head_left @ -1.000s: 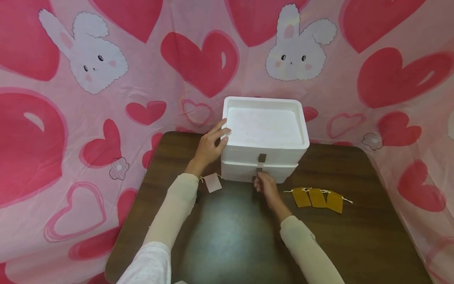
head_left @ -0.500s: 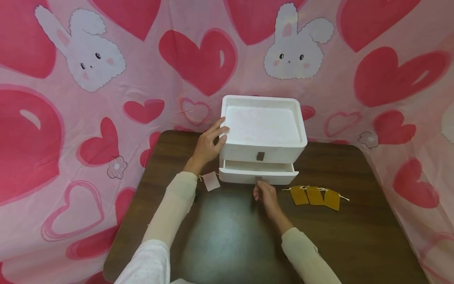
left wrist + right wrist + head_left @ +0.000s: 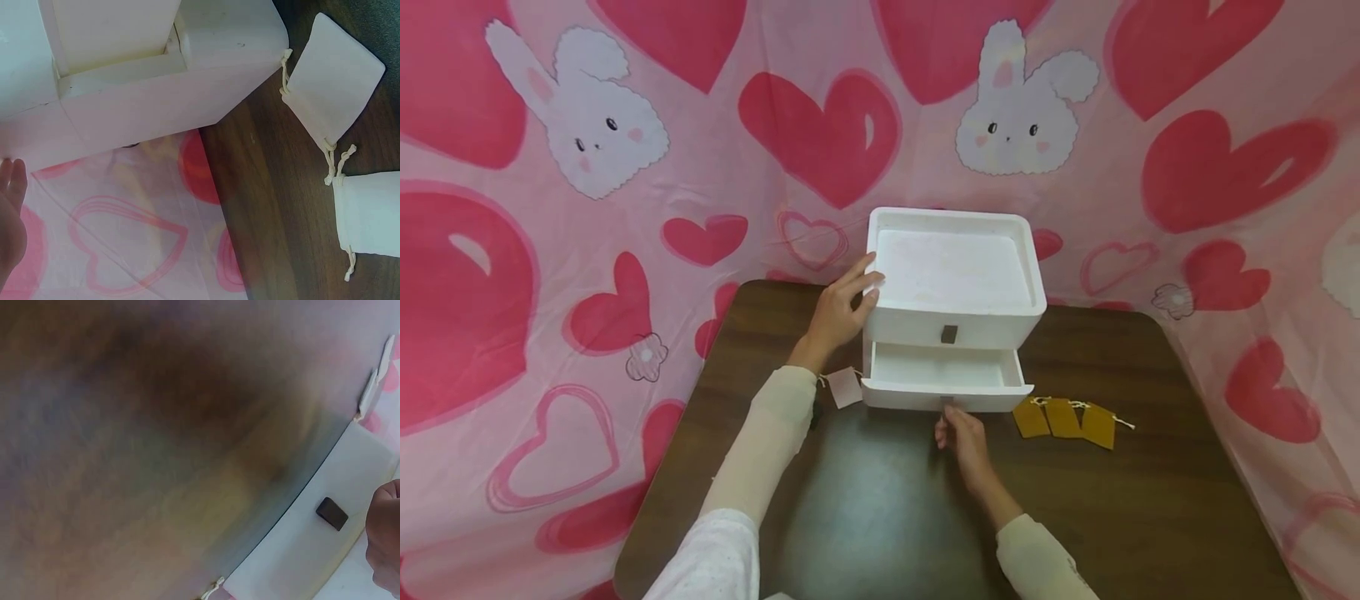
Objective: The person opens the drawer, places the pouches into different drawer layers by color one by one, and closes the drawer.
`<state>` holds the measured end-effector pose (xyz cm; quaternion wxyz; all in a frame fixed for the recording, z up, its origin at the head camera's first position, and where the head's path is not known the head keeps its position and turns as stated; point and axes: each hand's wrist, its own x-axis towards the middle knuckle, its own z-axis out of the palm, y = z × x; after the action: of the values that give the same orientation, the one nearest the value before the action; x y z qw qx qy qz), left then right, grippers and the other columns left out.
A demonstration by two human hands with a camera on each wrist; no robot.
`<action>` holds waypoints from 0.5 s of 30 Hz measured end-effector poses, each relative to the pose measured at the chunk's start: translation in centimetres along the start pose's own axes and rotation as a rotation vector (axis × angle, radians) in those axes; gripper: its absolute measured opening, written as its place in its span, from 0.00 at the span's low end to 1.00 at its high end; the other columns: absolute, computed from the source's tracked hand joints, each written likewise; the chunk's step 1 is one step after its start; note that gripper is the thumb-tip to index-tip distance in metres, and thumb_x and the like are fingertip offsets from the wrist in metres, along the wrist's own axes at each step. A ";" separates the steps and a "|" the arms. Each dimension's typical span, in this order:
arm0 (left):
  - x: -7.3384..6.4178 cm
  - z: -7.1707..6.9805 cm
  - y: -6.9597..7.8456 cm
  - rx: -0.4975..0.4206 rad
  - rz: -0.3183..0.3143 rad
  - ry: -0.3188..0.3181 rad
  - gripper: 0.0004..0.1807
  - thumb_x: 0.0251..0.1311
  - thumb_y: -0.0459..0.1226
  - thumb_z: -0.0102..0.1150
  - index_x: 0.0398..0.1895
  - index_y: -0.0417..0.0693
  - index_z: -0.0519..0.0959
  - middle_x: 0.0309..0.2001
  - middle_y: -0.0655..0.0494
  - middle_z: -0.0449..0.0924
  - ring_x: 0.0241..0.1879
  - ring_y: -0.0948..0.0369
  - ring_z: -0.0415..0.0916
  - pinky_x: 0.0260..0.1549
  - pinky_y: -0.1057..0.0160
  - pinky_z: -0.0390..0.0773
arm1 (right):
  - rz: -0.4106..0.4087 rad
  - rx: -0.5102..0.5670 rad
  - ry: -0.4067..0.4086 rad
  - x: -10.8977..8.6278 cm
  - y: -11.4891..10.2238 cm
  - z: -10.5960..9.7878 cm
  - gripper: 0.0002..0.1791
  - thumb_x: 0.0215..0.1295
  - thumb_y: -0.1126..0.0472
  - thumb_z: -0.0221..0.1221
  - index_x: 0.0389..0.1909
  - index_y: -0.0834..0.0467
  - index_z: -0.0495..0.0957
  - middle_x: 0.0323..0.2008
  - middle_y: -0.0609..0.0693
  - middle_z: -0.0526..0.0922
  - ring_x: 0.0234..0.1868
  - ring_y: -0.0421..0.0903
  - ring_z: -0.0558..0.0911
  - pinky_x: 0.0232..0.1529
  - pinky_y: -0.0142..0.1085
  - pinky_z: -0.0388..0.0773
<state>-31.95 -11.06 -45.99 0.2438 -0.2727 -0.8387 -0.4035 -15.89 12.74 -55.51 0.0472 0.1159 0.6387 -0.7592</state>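
A white two-drawer box [image 3: 955, 262] with a shallow tray top stands at the table's back. Its lower drawer [image 3: 940, 371] is pulled out, and its visible inside is bare. My right hand [image 3: 967, 442] pinches the brown pull tab [image 3: 947, 402] on that drawer's front. The upper drawer [image 3: 910, 327] is closed, its own brown tab [image 3: 950, 334] uncovered. My left hand [image 3: 838, 312] rests against the box's left side, fingers reaching over the top rim. In the left wrist view only part of the left hand [image 3: 12, 219] shows, touching the white side.
Several mustard drawstring pouches [image 3: 1063, 418] lie right of the box. A pale pouch [image 3: 844, 388] lies at its left; the left wrist view shows a second pale pouch [image 3: 369, 212]. Behind the dark wooden table [image 3: 1150, 500] hangs a pink heart-patterned cloth [image 3: 827, 50].
The lower drawer has slid out toward me, from closed to well out, with my right hand moving back on its tab. My left hand has stayed on the box.
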 end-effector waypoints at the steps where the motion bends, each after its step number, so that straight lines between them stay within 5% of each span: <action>1: 0.0 0.0 0.0 0.000 -0.003 -0.004 0.18 0.66 0.42 0.52 0.57 0.51 0.80 0.72 0.55 0.68 0.67 0.55 0.72 0.64 0.52 0.72 | 0.000 -0.004 -0.002 -0.2 0.1 -0.1 0.17 0.73 0.60 0.46 0.22 0.57 0.71 0.19 0.43 0.75 0.21 0.38 0.73 0.25 0.29 0.74; 15: 0.1 0.0 0.1 0.002 -0.009 0.011 0.18 0.66 0.44 0.51 0.55 0.50 0.81 0.71 0.55 0.69 0.65 0.55 0.74 0.63 0.53 0.73 | 0.006 -0.033 0.009 -2.8 0.6 -0.4 0.18 0.73 0.60 0.45 0.21 0.58 0.72 0.20 0.44 0.76 0.22 0.39 0.74 0.26 0.30 0.75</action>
<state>-31.95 -10.98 -45.91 0.2469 -0.2666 -0.8389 -0.4053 -13.02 12.84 -55.48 0.0486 0.1204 0.6511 -0.7478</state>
